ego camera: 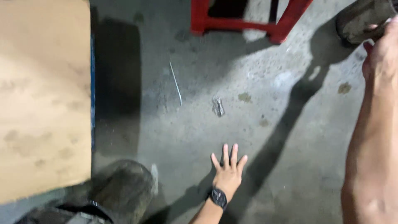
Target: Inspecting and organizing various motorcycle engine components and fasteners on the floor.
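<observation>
My left hand (pixel 228 173) is stretched out low over the grey concrete floor (pixel 195 132), fingers spread and holding nothing. A dark watch (pixel 218 197) is on its wrist. A small grey scrap (pixel 218 107) lies on the floor beyond the fingertips, and a thin pale rod (pixel 175 83) lies further left. My right arm runs up the right edge, close to the camera. My right hand (pixel 383 47) rests against a dark, dirty rounded object (pixel 358 18) at the top right corner. Its fingers are partly cut off by the frame edge.
A large tan board (pixel 41 95) with a blue edge fills the left side. The legs of a red plastic stool (pixel 248 23) stand at the top. Another dark, dusty rounded lump (pixel 122 186) sits at the bottom left. Long shadows cross the floor.
</observation>
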